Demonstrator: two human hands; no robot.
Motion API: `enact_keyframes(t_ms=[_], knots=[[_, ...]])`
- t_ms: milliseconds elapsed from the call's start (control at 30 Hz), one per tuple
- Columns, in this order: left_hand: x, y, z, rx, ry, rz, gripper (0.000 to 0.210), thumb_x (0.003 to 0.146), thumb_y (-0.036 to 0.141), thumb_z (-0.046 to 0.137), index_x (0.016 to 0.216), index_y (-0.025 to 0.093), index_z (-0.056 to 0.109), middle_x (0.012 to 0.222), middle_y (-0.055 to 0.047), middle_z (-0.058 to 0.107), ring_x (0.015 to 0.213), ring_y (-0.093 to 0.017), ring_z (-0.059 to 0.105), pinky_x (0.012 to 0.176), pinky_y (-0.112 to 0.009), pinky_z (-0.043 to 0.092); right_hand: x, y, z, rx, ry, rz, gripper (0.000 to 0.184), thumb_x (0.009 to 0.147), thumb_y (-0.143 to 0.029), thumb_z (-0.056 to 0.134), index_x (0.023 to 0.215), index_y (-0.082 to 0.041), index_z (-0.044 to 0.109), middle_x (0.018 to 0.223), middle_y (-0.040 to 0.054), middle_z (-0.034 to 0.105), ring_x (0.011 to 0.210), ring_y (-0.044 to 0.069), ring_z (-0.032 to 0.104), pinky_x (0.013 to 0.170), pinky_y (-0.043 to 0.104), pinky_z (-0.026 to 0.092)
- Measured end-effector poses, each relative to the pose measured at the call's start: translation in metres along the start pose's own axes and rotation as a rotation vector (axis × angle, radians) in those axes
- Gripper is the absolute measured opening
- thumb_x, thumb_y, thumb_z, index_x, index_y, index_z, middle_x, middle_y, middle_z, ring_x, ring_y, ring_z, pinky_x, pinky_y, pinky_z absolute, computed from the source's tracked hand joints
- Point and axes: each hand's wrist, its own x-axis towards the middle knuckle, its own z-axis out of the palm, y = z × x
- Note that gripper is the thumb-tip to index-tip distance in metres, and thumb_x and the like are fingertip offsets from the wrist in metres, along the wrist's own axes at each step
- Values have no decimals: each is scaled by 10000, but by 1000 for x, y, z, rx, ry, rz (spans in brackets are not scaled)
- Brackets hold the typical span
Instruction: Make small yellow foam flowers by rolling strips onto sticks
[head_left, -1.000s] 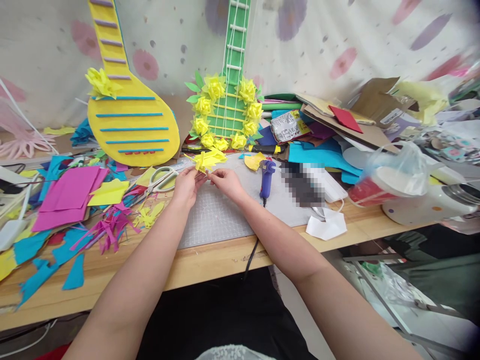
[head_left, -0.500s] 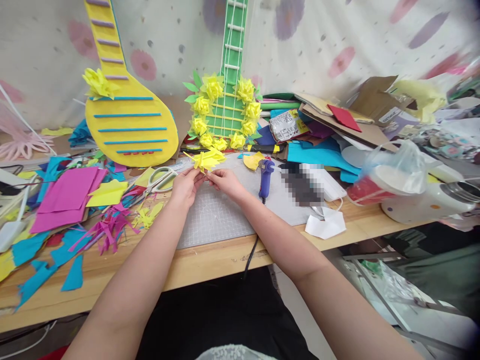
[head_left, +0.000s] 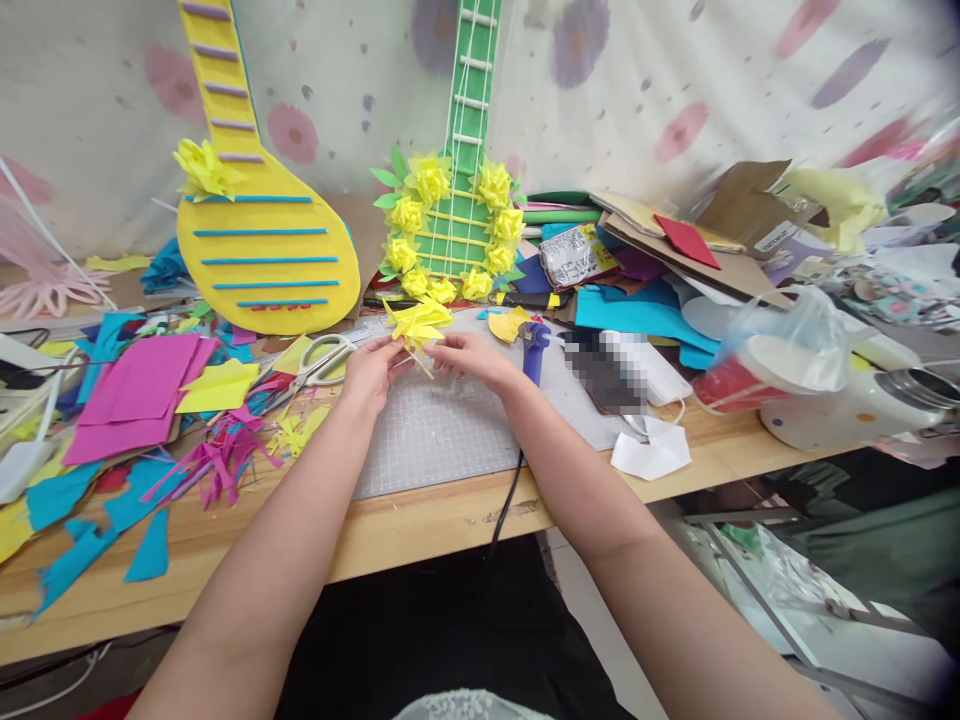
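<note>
A yellow paper flower (head_left: 418, 320) on a thin pale stick (head_left: 421, 367) is above the grey cutting mat. My left hand (head_left: 373, 373) pinches it at its base, with the stick's end poking out towards me. Close by on the other side, my right hand (head_left: 476, 360) has its fingers loosely apart beside the petals; whether a fingertip touches the flower I cannot tell. A blue glue gun (head_left: 533, 352) stands just right of that hand. Behind the flower leans a green guitar-shaped craft (head_left: 450, 235) ringed with yellow flowers.
A yellow instrument-shaped craft (head_left: 270, 250) stands at the back left. White-handled scissors (head_left: 324, 358) and coloured scraps (head_left: 142, 390) cover the left side. Right of the mat (head_left: 431, 450) are a blurred-out dark object (head_left: 607, 372), a white mask (head_left: 652, 448), a cup (head_left: 780, 365) and piled cardboard.
My right hand has shifted slightly right, away from the flower's base, and its fingers have loosened. The stick now shows between my hands. My left hand keeps its hold.
</note>
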Motion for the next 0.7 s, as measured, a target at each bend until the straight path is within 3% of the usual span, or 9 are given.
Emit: enact_keyframes(t_ms=[67, 167, 267, 400, 533, 700], knots=[[0, 1, -1, 24, -43, -46, 59, 689, 55, 599, 694, 114, 592, 672, -34, 648, 605, -104, 616, 659, -265, 528, 1, 3, -10, 134, 34, -55, 237, 651, -329, 662, 803, -176, 563, 809, 22, 620, 671, 102, 571, 538, 205, 447], [0, 2, -2, 44, -105, -117, 66, 716, 52, 568, 714, 107, 605, 679, -53, 651, 600, -106, 615, 652, -260, 529, 6, 10, -12, 299, -25, -206, 274, 638, -214, 622, 908, -206, 576, 998, 15, 614, 861, 110, 578, 739, 243, 486], [-1, 4, -2, 45, -152, -192, 99, 734, 45, 546, 745, 104, 624, 687, -58, 652, 602, -101, 610, 645, -247, 527, 12, 17, -3, 321, -106, -220, 318, 620, -190, 618, 936, -212, 588, 948, 3, 633, 867, 118, 580, 793, 276, 476], [-3, 6, -2, 57, -183, -243, 123, 750, 41, 529, 738, 108, 631, 680, -53, 646, 598, -99, 603, 621, -232, 521, 18, 22, 4, 294, -68, -242, 206, 611, -221, 627, 813, -190, 601, 819, -15, 635, 804, 112, 576, 796, 273, 452], [-4, 5, -2, 43, -188, -237, 123, 761, 40, 521, 746, 110, 621, 700, -49, 649, 613, -110, 614, 612, -249, 527, 19, 23, 0, 226, 10, -281, 144, 600, -207, 612, 738, -173, 587, 760, -24, 609, 737, 95, 544, 770, 255, 427], [-4, 4, -1, -4, -169, -205, 104, 762, 49, 537, 767, 122, 610, 689, -32, 642, 591, -88, 602, 591, -212, 512, 15, 20, -4, 231, -43, -255, 163, 596, -247, 631, 730, -180, 568, 756, -20, 605, 725, 103, 537, 750, 261, 426]])
